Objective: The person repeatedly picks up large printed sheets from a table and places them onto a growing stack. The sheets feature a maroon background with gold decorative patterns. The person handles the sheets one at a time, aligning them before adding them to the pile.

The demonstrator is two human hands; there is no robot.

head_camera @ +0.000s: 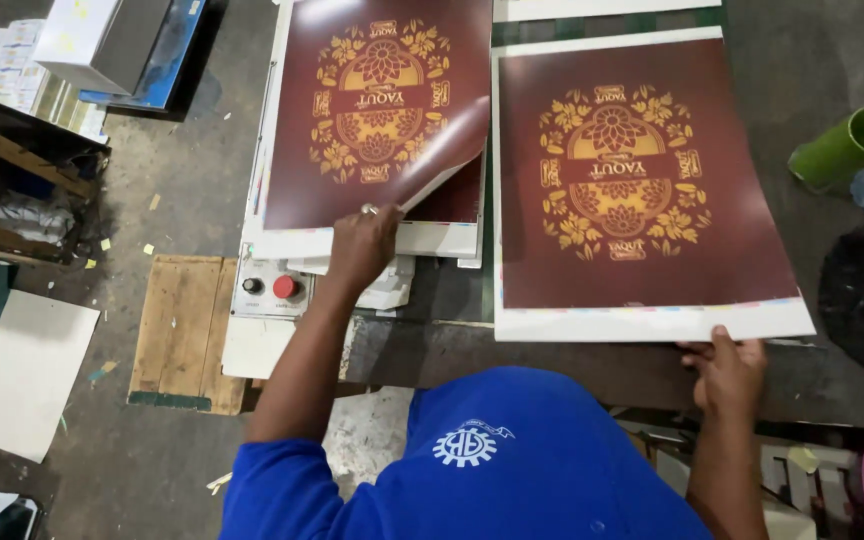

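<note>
**One sheet lifted, one sheet waiting**

Closest to us is our blue shirt [472,470], low in the view, with our two arms reaching out from it.

Our left hand [360,248] is pinching the near corner of the top printed sheet [377,110]. The sheet is dark red with a gold flower pattern. That corner is curled up and bent back, so the sheet is partly peeled off the stack of sheets [432,238] under it. The far part of it lies flat on the stack. So we think the lift has only just begun, and most of the sheet is yet to come up.

Our right hand [724,368] is at the near white edge of a second printed sheet [642,180] with the same pattern. Its fingers rest on the edge and are close together. We cannot tell if they grip it or only press it. This sheet lies flat on the dark table [812,120], just beside the stack, and looks laid out in full.

Below the stack is a small control box with a red button [285,287] and a black knob. A green cup [852,145] lies on its side at the far right. A wooden board [184,330] lies on the floor to the left.
</note>
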